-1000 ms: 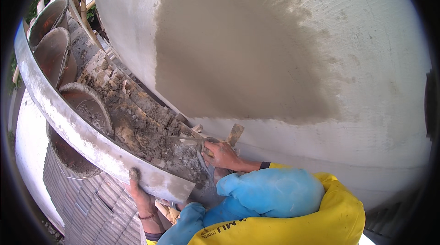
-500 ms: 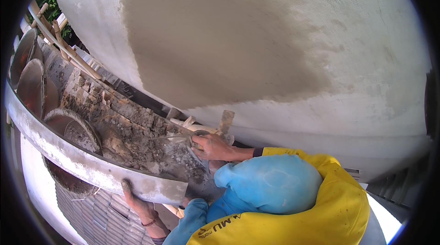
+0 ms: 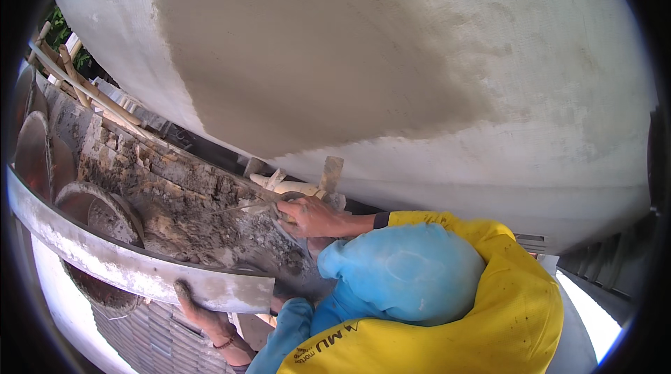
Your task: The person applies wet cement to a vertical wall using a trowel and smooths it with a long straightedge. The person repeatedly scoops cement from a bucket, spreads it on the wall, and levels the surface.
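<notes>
My left hand (image 3: 206, 319), a bracelet at its wrist, grips a long whitish straightedge (image 3: 150, 265) near its right end, thumb on top. The bar runs off to the far left, bowed by the lens. My right hand (image 3: 306, 216) is closed on a trowel (image 3: 241, 206), whose thin blade shows nearly edge-on, pointing left over the mortar-covered boards (image 3: 189, 217). Its handle is mostly hidden by my fingers. Ahead stands a pale wall (image 3: 559, 94) with a large darker patch of plaster (image 3: 300, 52).
Several mortar-crusted buckets (image 3: 105, 213) stand at the left, partly behind the straightedge. Bamboo poles (image 3: 105, 98) cross the far left. A wooden block (image 3: 331, 173) sticks up beside the wall's foot. My bent knee (image 3: 405, 269) is close to my right arm. Roof tiles (image 3: 154, 335) lie below.
The view has shifted slightly, so most things sit further left in it. The straightedge has come a little nearer to me against the boards. Both hands keep their grips.
</notes>
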Demonstrator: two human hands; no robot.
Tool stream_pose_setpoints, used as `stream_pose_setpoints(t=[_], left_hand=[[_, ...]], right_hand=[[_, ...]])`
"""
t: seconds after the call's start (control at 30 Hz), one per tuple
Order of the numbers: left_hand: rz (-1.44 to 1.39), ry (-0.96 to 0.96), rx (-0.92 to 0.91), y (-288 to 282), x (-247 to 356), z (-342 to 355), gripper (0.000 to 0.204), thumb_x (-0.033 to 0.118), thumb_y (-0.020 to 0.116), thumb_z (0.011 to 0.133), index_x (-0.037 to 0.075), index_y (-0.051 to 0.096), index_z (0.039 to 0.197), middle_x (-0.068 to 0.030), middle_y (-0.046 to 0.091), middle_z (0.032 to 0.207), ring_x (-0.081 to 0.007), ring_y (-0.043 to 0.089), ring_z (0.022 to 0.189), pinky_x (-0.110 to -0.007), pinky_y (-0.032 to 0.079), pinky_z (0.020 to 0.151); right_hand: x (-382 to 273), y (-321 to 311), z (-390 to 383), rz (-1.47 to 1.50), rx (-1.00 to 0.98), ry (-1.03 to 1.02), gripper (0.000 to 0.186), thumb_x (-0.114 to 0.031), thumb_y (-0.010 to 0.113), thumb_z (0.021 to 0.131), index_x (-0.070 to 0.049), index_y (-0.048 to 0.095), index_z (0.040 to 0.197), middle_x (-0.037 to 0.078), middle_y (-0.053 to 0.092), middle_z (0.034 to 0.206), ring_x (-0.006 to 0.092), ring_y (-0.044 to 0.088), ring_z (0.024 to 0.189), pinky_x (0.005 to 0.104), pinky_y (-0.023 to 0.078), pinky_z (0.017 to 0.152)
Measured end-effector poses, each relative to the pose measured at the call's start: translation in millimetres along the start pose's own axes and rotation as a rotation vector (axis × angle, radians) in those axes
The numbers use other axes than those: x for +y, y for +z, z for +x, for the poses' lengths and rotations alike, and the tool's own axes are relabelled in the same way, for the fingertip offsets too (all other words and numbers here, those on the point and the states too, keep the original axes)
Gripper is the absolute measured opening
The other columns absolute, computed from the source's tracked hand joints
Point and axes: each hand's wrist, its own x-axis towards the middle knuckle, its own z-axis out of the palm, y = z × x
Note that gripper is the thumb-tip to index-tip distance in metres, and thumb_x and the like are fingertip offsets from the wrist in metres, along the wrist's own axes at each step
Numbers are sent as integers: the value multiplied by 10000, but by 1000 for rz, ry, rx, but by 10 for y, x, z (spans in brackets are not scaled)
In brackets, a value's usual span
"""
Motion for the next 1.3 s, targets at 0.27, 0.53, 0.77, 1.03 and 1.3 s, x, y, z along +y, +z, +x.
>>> stream_pose_setpoints(t=[0.27,0.53,0.77,1.03,1.3], left_hand=[[100,-1,209,30,28,19,624,398,475,1044,-10,404,1511,-211,517,1462,-337,512,1333,-497,387,1154],[105,8,232,139,38,-20,622,411,458,1041,-1,416,1505,-182,540,1423,-321,508,1329,-484,381,1152],[115,-8,133,54,39,-2,628,407,454,1036,9,401,1519,-181,535,1427,-316,500,1338,-486,362,1165],[162,42,152,73,19,4,645,425,447,1047,-10,377,1518,-213,489,1436,-365,514,1307,-512,444,1100],[290,68,181,224,58,-49,632,421,420,1051,17,378,1535,-188,502,1465,-321,487,1350,-490,384,1148]], right_hand=[[48,56,11,-40,-4,4,278,-279,669,905,-49,546,1000,180,627,687,446,645,717,542,517,679],[47,31,7,-4,-16,10,278,-299,644,925,-54,549,1018,185,644,724,441,653,732,534,521,673],[38,36,17,-4,-14,33,280,-307,652,907,-65,573,1023,199,660,717,446,661,734,538,527,703],[42,41,35,-8,16,4,269,-286,666,899,-55,572,1000,190,651,697,438,658,711,522,530,681],[3,-10,0,-4,-31,79,282,-246,711,859,-50,576,1011,166,689,795,399,688,790,502,541,704]])
